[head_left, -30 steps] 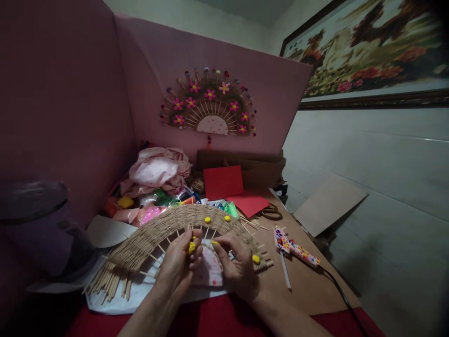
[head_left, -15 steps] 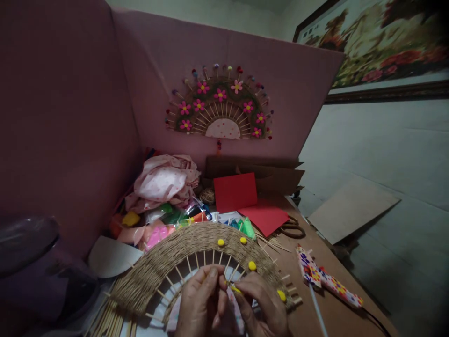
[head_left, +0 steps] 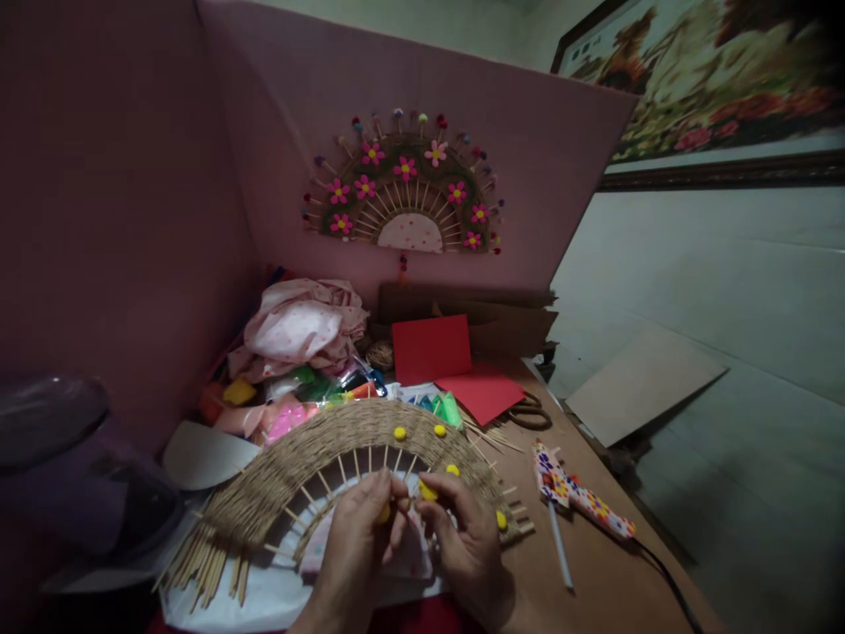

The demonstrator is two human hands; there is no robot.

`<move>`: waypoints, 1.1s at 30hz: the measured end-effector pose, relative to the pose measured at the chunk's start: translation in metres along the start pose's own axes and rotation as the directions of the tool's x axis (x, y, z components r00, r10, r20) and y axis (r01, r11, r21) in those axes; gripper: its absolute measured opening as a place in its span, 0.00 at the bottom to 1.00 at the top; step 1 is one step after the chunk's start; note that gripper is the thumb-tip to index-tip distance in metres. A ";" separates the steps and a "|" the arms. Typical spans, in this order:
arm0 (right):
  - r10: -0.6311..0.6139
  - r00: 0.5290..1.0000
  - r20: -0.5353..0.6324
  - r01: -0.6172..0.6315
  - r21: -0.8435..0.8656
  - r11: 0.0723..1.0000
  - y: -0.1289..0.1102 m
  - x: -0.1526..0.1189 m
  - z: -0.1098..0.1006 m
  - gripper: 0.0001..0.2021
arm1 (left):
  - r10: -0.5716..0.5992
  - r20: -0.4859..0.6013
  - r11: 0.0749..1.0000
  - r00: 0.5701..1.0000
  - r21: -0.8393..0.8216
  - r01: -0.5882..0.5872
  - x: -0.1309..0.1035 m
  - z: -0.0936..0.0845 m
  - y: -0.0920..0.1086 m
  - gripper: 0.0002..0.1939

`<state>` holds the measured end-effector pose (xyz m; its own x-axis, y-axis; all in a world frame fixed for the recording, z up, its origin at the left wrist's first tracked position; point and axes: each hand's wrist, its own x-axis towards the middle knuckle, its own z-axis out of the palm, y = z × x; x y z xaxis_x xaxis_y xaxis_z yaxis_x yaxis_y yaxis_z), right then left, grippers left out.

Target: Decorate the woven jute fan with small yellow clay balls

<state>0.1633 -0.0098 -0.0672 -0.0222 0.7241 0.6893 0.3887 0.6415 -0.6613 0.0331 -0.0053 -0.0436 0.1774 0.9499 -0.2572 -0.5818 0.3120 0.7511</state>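
Observation:
My left hand (head_left: 366, 528) is closed in a pinch on a small piece of yellow clay (head_left: 384, 513) in front of the woven fan. My right hand (head_left: 466, 537) pinches another yellow clay piece (head_left: 428, 490) between thumb and finger, a short gap to the right. Behind both hands lies the half-round fan (head_left: 290, 467), woven of brown twine on thin sticks. Several yellow dots (head_left: 400, 433) sit on its right half. Pale spotted cloth (head_left: 317, 550) covers the fan's inner part, partly hidden by my hands.
A glue gun (head_left: 584, 496) lies at the right, with scissors (head_left: 532, 410) and red cards (head_left: 432, 348) behind the fan. Loose sticks (head_left: 208, 568) lie front left. Crumpled cloth (head_left: 297, 326) and colored clay packs (head_left: 290, 418) fill the back left. A finished fan (head_left: 406, 189) hangs upright behind.
My hands have moved apart slightly, and yellow clay now shows in each. The whole scene has shifted a little left and up in view.

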 end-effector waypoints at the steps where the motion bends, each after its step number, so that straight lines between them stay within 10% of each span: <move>1: 0.035 0.999 0.023 -0.036 0.023 0.999 -0.001 0.001 0.000 0.10 | 0.019 -0.001 1.000 1.000 0.021 -0.019 -0.001 0.000 0.000 0.19; 10: -0.065 0.998 0.000 0.065 0.098 0.993 0.003 0.011 -0.002 0.09 | 0.034 0.077 0.963 0.996 0.264 -0.053 -0.005 0.006 0.001 0.19; 16: -0.086 0.996 0.012 0.084 0.137 0.987 0.000 0.016 -0.006 0.15 | -0.200 0.125 0.956 0.972 0.244 0.165 -0.002 0.006 0.016 0.19; 25: 0.120 0.982 -0.143 -0.080 0.259 0.963 0.000 0.023 -0.003 0.04 | -0.140 0.174 0.964 0.975 0.248 0.094 0.007 0.020 0.019 0.21; 33: 0.001 1.000 -0.015 0.003 0.247 0.969 0.000 0.023 -0.006 0.13 | -0.162 0.185 0.976 0.969 0.174 0.130 0.014 0.013 0.019 0.21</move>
<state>0.1684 0.0055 -0.0496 -0.0080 0.7208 0.6931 0.1489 0.6863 -0.7120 0.0346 0.0142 -0.0250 0.4132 0.8733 -0.2581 -0.4069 0.4307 0.8056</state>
